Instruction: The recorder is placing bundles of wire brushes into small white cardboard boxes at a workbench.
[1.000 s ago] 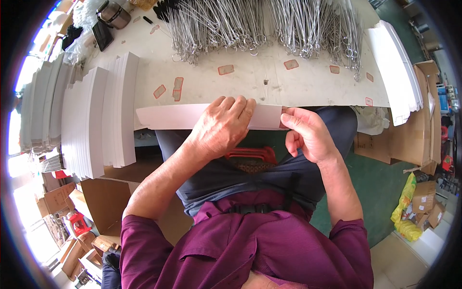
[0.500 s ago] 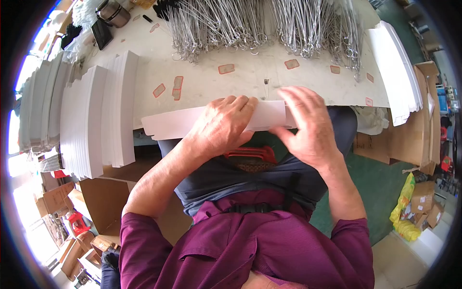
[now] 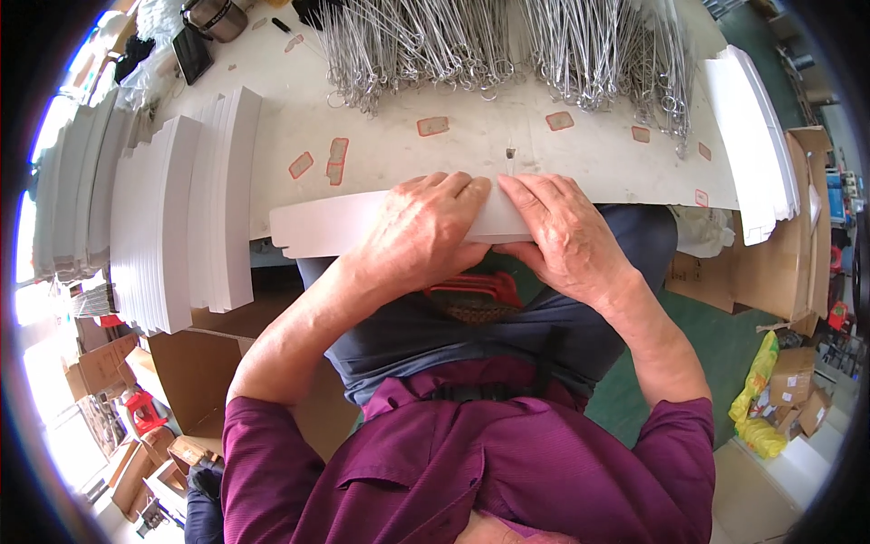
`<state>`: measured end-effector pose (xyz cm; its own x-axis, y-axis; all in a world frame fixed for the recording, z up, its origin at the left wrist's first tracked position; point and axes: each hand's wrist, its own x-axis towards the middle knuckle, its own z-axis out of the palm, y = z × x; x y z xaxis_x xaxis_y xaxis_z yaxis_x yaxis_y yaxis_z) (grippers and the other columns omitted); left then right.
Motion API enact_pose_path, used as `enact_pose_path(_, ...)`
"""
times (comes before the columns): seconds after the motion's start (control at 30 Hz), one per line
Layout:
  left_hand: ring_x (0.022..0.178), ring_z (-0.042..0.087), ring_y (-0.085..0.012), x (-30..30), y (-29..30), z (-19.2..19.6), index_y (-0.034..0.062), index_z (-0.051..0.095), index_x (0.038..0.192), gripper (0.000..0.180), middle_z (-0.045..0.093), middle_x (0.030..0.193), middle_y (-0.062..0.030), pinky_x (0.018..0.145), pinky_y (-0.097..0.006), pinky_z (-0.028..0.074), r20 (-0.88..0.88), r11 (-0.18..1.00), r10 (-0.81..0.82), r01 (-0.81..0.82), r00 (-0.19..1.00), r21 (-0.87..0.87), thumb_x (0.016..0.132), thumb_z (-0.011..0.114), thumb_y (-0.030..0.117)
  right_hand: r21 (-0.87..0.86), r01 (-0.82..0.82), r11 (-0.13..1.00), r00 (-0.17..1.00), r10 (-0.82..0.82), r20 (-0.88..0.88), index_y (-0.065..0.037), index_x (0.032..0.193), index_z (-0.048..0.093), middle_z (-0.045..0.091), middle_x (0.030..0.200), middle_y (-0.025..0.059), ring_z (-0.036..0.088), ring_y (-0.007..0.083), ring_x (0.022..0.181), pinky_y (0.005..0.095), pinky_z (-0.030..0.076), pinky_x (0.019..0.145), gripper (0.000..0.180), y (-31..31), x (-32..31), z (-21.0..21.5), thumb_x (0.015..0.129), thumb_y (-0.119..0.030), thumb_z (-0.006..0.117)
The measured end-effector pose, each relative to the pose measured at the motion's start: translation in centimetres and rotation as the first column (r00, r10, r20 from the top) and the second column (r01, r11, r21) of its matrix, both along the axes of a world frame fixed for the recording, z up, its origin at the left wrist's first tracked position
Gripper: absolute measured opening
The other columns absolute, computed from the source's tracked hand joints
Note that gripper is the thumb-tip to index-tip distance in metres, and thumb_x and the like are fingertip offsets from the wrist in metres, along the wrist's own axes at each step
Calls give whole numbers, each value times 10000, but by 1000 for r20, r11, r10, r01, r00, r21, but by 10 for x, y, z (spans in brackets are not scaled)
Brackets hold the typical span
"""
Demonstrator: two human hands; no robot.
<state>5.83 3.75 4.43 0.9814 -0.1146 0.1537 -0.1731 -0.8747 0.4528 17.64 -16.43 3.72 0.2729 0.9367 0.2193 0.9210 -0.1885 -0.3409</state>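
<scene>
A long, narrow white cardboard box (image 3: pixel 326 224) lies along the table's near edge, its left end sticking out with small flaps. My left hand (image 3: pixel 426 218) wraps over its middle, fingers on top and thumb on the near side. At the right end, my right hand (image 3: pixel 566 227) closes round the box, fingers above and thumb below. The two hands almost meet, and the right end is largely hidden under my right hand.
Bundles of metal rods with ring ends (image 3: pixel 417 54) lie across the back of the table (image 3: pixel 381 150). Stacks of white folded cartons stand at left (image 3: pixel 154 227) and right (image 3: pixel 748 145). A metal mug (image 3: pixel 215 18) and a dark phone (image 3: pixel 192 59) sit far left. A cardboard box (image 3: pixel 797 218) stands at right.
My right hand has come down and left, from partly spread over the box's right end to closed round it. My left hand keeps its hold on the box.
</scene>
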Motion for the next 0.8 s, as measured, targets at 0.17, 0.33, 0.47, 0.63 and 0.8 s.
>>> enact_pose_path(0.17,1064,669,-384,-15,29,10,-25,614,1266,656,680,1146,-182,894,-466,555,-62,997,74,-72,995,33,719,863,239,-4,30,1000,1000,-30,-3,56,1375,541,611,1267,190,588,345,1173,444,459,1063,685,-8,6,6,837,-280,800)
enact_pose_path(0.33,1019,687,-387,-16,23,0,-6,650,1213,618,692,1121,-191,881,-472,563,-17,998,58,-58,998,6,687,873,229,-128,32,991,999,-30,18,92,1346,545,625,1242,206,590,348,1168,442,460,1053,729,0,-1,21,863,-403,775)
enact_pose_path(0.47,986,696,-380,-13,19,-7,0,660,1197,605,694,1081,-182,853,-468,574,-20,996,82,-82,996,-43,664,859,204,-123,10,992,1000,-8,17,106,1341,542,632,1221,206,591,350,1156,441,463,1041,729,9,-4,20,877,-410,763)
enact_pose_path(0.63,994,695,-374,-12,16,-5,-2,649,1210,623,690,1092,-179,833,-458,579,-14,996,87,-87,996,-25,664,859,215,-65,2,998,1000,-1,16,85,1349,550,626,1236,194,590,346,1157,449,467,1034,681,9,-4,14,870,-347,770)
enact_pose_path(0.8,1137,646,-399,-18,20,11,-30,592,1309,702,649,1246,-216,960,-472,531,-110,998,60,-62,992,-15,745,862,289,-47,4,999,999,-2,41,65,1347,566,624,1249,181,591,338,1162,449,467,1034,681,4,2,10,847,-341,786)
